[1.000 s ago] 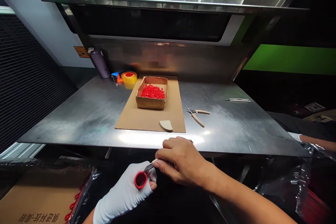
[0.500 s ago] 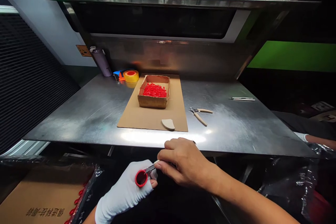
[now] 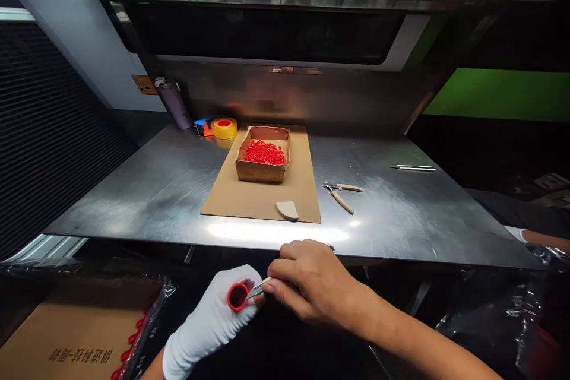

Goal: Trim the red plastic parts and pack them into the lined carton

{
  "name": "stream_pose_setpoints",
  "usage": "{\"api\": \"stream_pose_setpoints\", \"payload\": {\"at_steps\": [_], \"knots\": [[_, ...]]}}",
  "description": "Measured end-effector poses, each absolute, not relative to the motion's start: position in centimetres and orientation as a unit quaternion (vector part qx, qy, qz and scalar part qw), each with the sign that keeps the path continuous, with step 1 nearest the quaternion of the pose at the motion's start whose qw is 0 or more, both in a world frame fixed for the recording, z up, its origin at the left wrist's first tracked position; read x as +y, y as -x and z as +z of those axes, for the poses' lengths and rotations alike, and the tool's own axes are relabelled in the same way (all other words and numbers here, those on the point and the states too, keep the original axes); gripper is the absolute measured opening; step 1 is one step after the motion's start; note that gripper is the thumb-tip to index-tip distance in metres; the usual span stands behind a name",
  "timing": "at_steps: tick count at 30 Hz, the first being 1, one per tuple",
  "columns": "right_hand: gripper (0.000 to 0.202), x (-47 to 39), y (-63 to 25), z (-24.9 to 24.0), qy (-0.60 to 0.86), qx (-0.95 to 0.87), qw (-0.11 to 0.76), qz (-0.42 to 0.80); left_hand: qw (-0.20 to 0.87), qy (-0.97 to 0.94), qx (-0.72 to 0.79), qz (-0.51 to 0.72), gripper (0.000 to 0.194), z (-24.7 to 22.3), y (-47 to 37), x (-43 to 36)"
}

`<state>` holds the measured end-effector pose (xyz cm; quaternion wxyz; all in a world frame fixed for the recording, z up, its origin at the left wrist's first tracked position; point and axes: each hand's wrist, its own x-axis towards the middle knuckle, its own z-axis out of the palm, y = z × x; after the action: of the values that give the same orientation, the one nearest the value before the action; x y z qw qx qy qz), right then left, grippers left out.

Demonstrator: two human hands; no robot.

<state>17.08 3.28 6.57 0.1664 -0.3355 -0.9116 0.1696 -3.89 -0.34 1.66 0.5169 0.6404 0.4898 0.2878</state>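
A red ring-shaped part [image 3: 237,297] with a dark opening is held in my left hand [image 3: 218,309], which wears a white glove. My bare right hand [image 3: 307,282] grips a thin knife-like tool [image 3: 257,290], its metal blade reaching to the right side of the red rim. Both hands are in front of the table's near edge. Beyond them, a cardboard box [image 3: 260,173] of small red pieces [image 3: 265,152] stands on a flat cardboard sheet [image 3: 222,198]. A beige curved piece [image 3: 287,210] lies at the sheet's front edge.
Cutters with beige handles [image 3: 342,200] and a thin pen-like tool [image 3: 414,168] lie on the metal table [image 3: 396,214]. Yellow tape [image 3: 224,127] and a bottle [image 3: 173,103] stand at back left. A carton [image 3: 66,332] is lower left; another person's gloved hand [image 3: 515,233] shows at right.
The red part has tilted slightly in my left hand, and the blade now lies lower against its right rim. The table scene has shifted slightly to the right in view.
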Motion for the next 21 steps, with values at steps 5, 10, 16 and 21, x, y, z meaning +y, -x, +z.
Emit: {"api": "stream_pose_setpoints", "payload": {"at_steps": [5, 10, 16, 21], "knots": [[0.022, 3.5, -17.3, 6.6, 0.315, -0.891, 0.171, 0.279, 0.514, -0.62, 0.504, 0.311, 0.034, 1.6, 3.9, -0.3], [0.018, 3.1, -16.3, 6.3, 0.373, -0.813, 0.227, 0.385, 0.518, -0.615, 0.496, 0.327, 0.034, 1.3, 3.7, -0.1], [0.02, 3.0, -14.4, 5.1, 0.348, -0.759, 0.215, 0.507, 0.517, -0.622, 0.488, 0.33, 0.024, 0.4, 3.1, 0.1], [0.031, 3.7, -14.1, 4.1, 0.328, -0.708, 0.248, 0.574, 0.496, -0.634, 0.485, 0.341, 0.023, -0.4, 3.5, 0.0]]}}
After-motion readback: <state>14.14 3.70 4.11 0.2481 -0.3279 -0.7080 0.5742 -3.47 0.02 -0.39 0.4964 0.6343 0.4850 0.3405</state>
